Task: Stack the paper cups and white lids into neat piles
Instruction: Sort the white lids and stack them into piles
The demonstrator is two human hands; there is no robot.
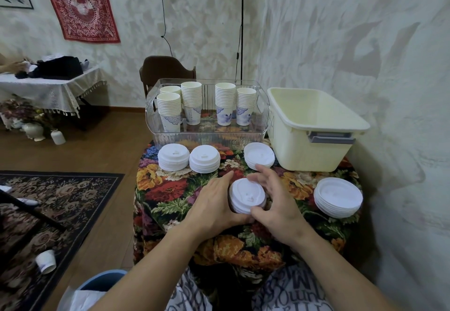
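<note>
We see a clear bin [168, 138] at the table's [170, 189] back edge with four cup stacks [192, 102] inside. A tub [314, 145] sits at the back right corner. Three lid piles [173, 157] line up before the bin. One pile [247, 196] sits mid-table between our hands [214, 203]. Another pile [338, 197] lies at the right edge.

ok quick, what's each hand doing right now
Left hand: fingers curled round the left side of the lid stack, holding it.
Right hand: cupped round the stack's right side, thumb against it.
</note>
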